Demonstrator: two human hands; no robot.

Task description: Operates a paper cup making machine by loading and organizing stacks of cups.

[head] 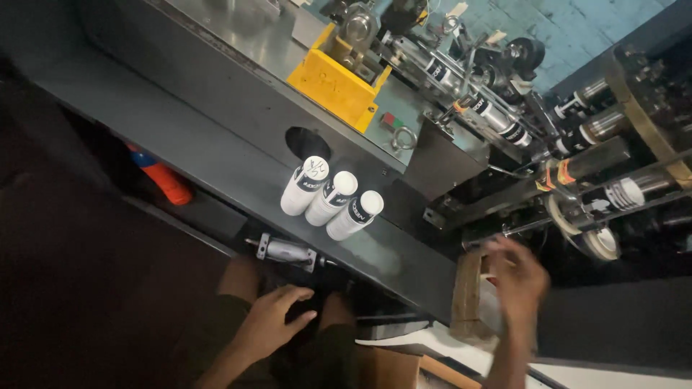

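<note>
My left hand [272,321] hangs low beside my knee under the machine ledge, fingers loosely spread, holding nothing. My right hand [516,277] is raised at the right, blurred, fingers apart, near a brown block [467,294] and the machine's turret; I cannot make out anything in it. Three white paper cups [331,196] with dark bands stand upside down in a row on the grey metal ledge [216,155], apart from both hands.
A yellow guard [333,83] sits on the steel machine top. Cups [623,193] ride on dark mandrels at the right. A round hole [308,142] opens in the panel behind the cups. An orange and blue object [164,180] lies under the ledge. A small metal cylinder [285,252] is mounted below.
</note>
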